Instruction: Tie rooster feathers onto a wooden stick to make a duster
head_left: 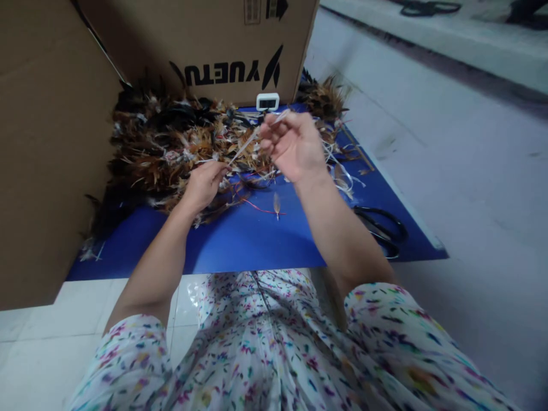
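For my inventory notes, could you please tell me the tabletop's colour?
The tabletop is blue, best seen in the head view.

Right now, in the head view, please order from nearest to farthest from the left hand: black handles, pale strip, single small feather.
1. Pale strip: in left hand.
2. Single small feather: rightward, on blue table.
3. Black handles: farthest, table's right side.

A carton (214,34) stands behind what seems a clock (268,103).
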The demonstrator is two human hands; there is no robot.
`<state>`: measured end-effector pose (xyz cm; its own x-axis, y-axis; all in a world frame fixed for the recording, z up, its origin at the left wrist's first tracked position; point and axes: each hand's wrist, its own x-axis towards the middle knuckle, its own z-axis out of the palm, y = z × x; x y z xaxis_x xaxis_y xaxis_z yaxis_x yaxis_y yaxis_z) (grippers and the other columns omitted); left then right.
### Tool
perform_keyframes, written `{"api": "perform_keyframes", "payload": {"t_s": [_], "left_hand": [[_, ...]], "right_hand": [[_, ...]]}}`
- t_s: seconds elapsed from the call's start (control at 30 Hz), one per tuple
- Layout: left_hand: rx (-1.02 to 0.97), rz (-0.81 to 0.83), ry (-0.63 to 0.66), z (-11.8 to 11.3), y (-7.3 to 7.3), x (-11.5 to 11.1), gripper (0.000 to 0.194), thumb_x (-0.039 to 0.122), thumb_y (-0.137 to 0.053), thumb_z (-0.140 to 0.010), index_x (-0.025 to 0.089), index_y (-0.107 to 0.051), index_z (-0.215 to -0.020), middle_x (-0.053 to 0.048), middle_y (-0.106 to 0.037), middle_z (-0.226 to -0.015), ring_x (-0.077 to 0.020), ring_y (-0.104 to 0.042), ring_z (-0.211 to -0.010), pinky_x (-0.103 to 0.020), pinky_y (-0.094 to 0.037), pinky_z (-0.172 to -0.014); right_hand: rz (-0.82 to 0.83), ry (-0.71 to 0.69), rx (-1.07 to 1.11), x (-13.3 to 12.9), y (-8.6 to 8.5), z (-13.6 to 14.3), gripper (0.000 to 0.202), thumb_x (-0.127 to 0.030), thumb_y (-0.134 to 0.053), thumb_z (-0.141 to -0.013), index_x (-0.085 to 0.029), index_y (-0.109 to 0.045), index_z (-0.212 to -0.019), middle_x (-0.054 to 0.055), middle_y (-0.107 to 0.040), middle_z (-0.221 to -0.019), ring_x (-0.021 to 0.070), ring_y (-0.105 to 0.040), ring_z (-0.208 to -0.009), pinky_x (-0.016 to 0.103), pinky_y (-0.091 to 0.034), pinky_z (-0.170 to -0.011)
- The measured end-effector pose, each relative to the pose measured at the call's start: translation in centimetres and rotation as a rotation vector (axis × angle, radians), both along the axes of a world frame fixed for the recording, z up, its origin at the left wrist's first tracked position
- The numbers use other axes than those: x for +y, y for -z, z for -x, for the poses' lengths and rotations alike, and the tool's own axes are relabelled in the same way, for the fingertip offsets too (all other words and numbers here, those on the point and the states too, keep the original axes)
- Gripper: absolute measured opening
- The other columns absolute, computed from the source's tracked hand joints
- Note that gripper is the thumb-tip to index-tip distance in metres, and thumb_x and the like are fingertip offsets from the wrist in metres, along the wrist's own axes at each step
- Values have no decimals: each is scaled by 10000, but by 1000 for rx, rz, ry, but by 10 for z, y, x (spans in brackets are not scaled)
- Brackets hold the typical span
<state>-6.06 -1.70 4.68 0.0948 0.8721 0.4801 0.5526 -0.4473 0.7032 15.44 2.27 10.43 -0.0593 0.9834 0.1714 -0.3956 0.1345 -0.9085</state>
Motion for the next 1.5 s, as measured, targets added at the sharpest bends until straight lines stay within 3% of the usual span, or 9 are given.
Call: {"api": "perform_keyframes", "payload": {"t_s": [0.3, 0.47, 0.63, 0.8, 0.9, 1.0, 1.1, 1.27, 1.5], "left_hand": [[-60, 59, -4, 0, 9, 4, 114, 150, -656, -816, 231, -737, -821, -31, -610, -724, -232, -632, -914, -360, -439, -983], [95, -10, 51, 2, 18, 6, 98, 223, -654, -836, 237, -744, -871, -63, -714, -925, -244, -659, -965, -381, -457, -992], [155, -29, 16, 11, 10, 2, 123, 256, -661, -827, 260, -751, -911, -58, -736, -979, -260, -660, -1001, -397, -469, -1012], [179, 27, 17, 18, 0, -2, 125, 270, -721, -791, 235, -763, -903, -60, -739, -935, -255, -668, -932, -381, -486, -979], [222, 38, 40, 18, -4, -5, 140, 292, -743, -778, 234, -769, -903, -58, -741, -909, -237, -673, -883, -356, -504, -936], [349, -7, 12, 21, -11, -11, 196, 332, -679, -839, 227, -761, -982, -56, -753, -968, -221, -685, -901, -337, -519, -899], [485, -52, -16, 28, -18, -22, 261, 373, -594, -903, 213, -744, -1046, -60, -759, -1019, -211, -696, -934, -328, -530, -893], [611, -40, 30, 46, -15, -51, 325, 446, -545, -942, 212, -731, -1068, -79, -748, -1049, -233, -694, -1015, -366, -533, -952], [787, 90, 168, 79, 19, -69, 681, 649, -567, -886, 218, -579, -1413, -148, -478, -1555, -332, -403, -1470, -516, -318, -1210]], "right_hand": [[91, 273, 274, 13, -44, -103, 553, -177, -235, -977, -185, -496, -490, -31, -650, -545, -3, -581, -517, 180, -413, -514], [-6, 405, 202, 22, -45, -154, 579, -162, -203, -960, -177, -519, -475, -56, -610, -508, -2, -602, -535, 199, -402, -515], [-189, 477, 41, 30, -31, -184, 501, -98, -234, -958, -202, -507, -551, -66, -627, -544, 32, -623, -537, 237, -398, -517], [-177, 527, -271, 46, 0, -187, 365, 66, -340, -848, -245, -497, -739, -57, -620, -537, 84, -612, -497, 282, -351, -500], [-44, 394, -746, 48, 20, -182, 265, 70, -504, -813, -179, -584, -770, -17, -669, -634, 71, -611, -568, 302, -414, -609], [-226, 155, -1357, 38, 31, -176, 219, -6, -643, -813, -112, -710, -992, 119, -744, -1014, 126, -636, -812, 349, -472, -819], [-421, 130, -1683, 22, 29, -167, 255, -131, -586, -915, -72, -713, -1129, 201, -705, -1180, 223, -632, -1007, 381, -462, -934], [-502, 240, -1784, -4, 24, -147, 286, -139, -486, -940, -98, -698, -1127, 188, -672, -1212, 276, -628, -1092, 382, -477, -907], [-801, 56, -1678, -34, 49, -121, 215, -212, -468, -961, -159, -666, -1025, 130, -687, -1091, 250, -664, -993, 357, -516, -808]]}}
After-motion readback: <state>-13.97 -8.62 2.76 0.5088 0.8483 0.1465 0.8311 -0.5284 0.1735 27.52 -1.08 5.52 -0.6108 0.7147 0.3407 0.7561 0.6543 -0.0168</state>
